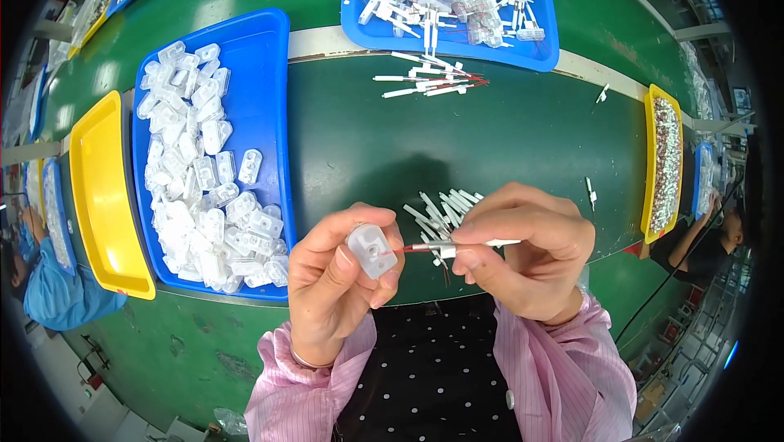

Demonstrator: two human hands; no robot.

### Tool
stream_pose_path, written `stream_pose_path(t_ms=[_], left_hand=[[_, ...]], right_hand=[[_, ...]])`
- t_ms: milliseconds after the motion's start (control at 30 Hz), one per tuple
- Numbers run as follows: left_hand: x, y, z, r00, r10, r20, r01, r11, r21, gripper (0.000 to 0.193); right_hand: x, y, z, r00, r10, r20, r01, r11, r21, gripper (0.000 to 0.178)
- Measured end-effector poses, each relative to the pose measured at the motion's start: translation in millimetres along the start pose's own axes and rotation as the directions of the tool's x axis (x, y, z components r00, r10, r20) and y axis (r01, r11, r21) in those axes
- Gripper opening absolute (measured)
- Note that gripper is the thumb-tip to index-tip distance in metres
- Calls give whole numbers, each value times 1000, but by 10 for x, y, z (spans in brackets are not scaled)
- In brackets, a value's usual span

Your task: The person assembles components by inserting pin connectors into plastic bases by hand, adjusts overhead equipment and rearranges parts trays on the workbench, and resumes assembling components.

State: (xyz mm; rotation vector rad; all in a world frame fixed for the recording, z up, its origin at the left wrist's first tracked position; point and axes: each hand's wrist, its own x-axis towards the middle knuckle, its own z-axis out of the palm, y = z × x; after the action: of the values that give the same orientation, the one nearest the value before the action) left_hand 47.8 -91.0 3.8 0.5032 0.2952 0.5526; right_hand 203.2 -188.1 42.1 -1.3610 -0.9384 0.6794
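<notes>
A: Table (347, 136), left edge?
B: Yellow tray (110, 189), then blue tray (255, 99) heaped with clear casings (184, 127).
A: Middle, over near edge?
B: Left hand (325, 272), clamped on held casing (371, 252) between thumb and fingers. Next, white stick (442, 249) with red wire (414, 248), wire reaching that casing; whether threaded in, cannot tell.
A: Below and beyond?
B: Loose sticks (445, 209) on table, near-edge side; wired sticks (431, 80) and second blue tray (490, 58) toward far edge.
A: Farther right?
B: Right hand (531, 246), apart from left, pinching the white stick. At right edge, second yellow tray (652, 230) filled with small parts (666, 160).
</notes>
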Motion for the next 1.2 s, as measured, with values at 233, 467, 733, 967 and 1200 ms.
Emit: stream_pose_path(t_ms=[233,467,733,967,1200], left_hand=[[5,12,28,999,29,-24,-26,990,137,39],[23,15,16,998,66,-22,-58,963,264,39],[25,17,10,998,62,-29,-54,974,221,39],[28,21,9,1000,8,-1,-8,999,34,40],[23,12,-12,1000,10,-7,-10,1000,-6,40]], right_hand=[[29,-67,-9,983,-169,77,183,949,-257,17],[38,-102,17,943,-298,150,333,869,-365,17],[47,-134,-1,942,-300,153,335,881,-334,18],[30,-148,-25,937,-301,179,344,883,-318,18],[-10,-148,6,922,-344,180,386,854,-348,24]])
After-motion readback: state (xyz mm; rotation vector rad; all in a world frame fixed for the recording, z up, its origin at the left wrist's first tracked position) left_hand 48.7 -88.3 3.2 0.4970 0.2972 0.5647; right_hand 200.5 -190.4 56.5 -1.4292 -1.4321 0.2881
